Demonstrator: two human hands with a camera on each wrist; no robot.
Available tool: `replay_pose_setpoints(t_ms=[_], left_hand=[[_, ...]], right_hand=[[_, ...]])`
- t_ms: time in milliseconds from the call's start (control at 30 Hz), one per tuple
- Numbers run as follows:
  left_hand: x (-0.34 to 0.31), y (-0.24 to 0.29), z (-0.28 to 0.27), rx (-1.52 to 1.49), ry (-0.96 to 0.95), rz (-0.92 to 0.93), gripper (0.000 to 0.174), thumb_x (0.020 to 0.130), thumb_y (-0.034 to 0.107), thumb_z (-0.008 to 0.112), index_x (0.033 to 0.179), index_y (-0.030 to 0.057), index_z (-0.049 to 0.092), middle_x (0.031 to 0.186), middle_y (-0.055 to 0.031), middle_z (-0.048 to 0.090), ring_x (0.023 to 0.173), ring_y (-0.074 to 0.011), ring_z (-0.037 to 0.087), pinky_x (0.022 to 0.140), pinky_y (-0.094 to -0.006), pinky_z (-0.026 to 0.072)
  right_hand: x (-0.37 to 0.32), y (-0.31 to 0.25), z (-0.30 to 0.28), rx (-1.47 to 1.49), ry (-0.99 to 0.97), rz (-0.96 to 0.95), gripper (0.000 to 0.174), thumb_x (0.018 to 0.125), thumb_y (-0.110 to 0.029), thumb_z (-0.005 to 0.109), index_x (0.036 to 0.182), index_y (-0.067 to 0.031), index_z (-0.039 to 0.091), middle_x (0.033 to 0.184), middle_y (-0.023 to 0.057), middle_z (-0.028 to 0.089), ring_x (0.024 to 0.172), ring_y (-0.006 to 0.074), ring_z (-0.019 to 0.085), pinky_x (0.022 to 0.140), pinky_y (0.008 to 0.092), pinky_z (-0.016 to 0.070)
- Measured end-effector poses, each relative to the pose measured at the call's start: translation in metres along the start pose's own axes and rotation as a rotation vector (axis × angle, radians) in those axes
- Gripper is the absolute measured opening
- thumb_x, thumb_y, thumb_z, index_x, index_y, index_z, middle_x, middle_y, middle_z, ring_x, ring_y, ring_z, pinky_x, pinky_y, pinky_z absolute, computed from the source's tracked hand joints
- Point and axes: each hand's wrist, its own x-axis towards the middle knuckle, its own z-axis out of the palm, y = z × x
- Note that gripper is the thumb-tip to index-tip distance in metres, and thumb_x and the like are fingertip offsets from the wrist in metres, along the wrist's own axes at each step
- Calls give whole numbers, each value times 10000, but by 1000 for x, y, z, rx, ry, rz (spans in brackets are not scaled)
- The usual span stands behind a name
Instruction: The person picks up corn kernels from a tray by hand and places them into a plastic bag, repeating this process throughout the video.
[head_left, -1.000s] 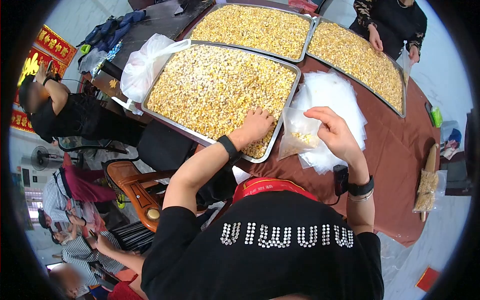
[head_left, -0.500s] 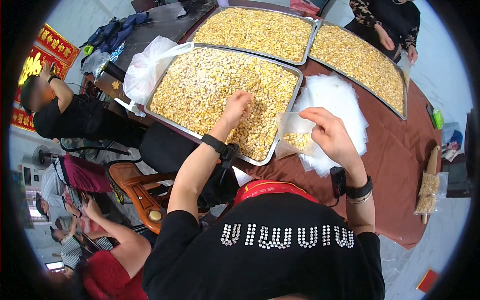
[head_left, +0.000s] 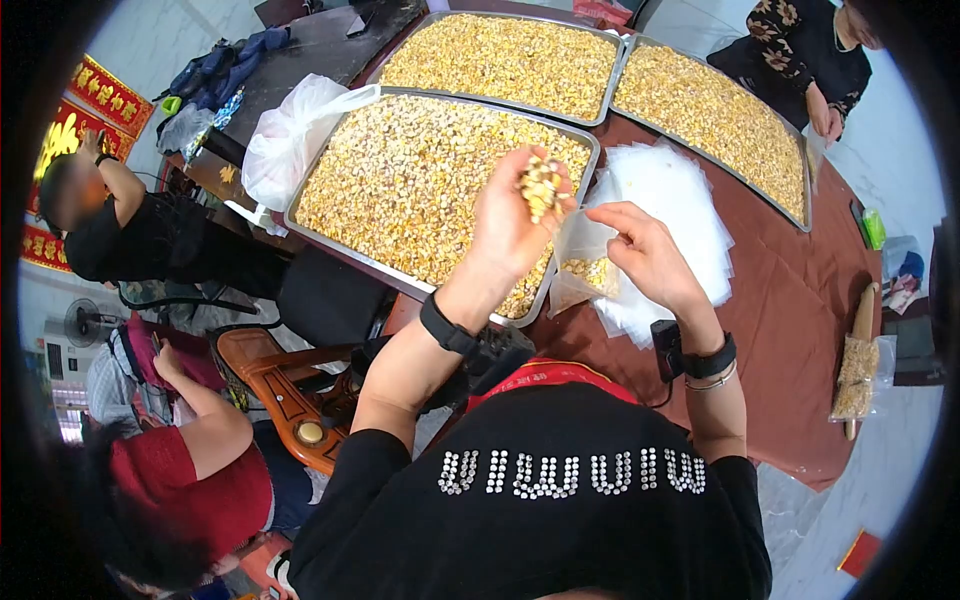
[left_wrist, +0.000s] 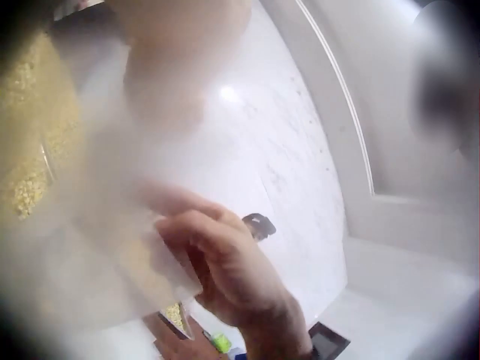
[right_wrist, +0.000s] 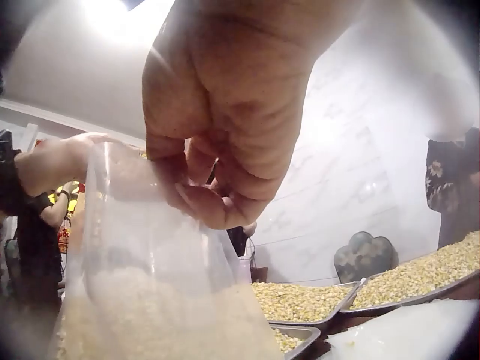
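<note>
In the head view, my left hand (head_left: 505, 215) holds a heap of yellow grains (head_left: 541, 188) in its cupped palm, above the right edge of the near metal tray (head_left: 430, 190) and beside the bag's mouth. My right hand (head_left: 650, 258) pinches the rim of a clear plastic bag (head_left: 572, 290) with grains at its bottom. From the right wrist, the right hand (right_wrist: 225, 120) has thumb and fingers on the bag's edge (right_wrist: 150, 255), and the left hand (right_wrist: 60, 165) is at the bag's other side. The left wrist view is hazy; it shows the right hand (left_wrist: 236, 262) at the bag.
Two more grain trays (head_left: 500, 65) (head_left: 710, 120) stand behind. Flat clear bags (head_left: 665, 220) are piled on the brown cloth (head_left: 780, 330) at right. A tied white bag (head_left: 290, 140) lies left of the near tray. Another person (head_left: 800, 60) stands at the far right, others at left.
My left hand has come up out of the tray's grains and moved right to the bag, with grains in its palm. The right hand stays at the bag, slightly lower.
</note>
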Motion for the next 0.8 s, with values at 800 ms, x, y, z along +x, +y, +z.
replay_pose_setpoints(t_ms=[800], left_hand=[[-8, -49, 7, 548, -56, 278, 120, 868, 149, 465, 862, 37, 508, 790, -16, 519, 744, -94, 485, 716, -249, 396]], right_hand=[[-2, 1, -2, 25, 9, 44, 399, 711, -13, 440, 1087, -14, 573, 984, 157, 560, 755, 245, 552, 672, 319, 443]])
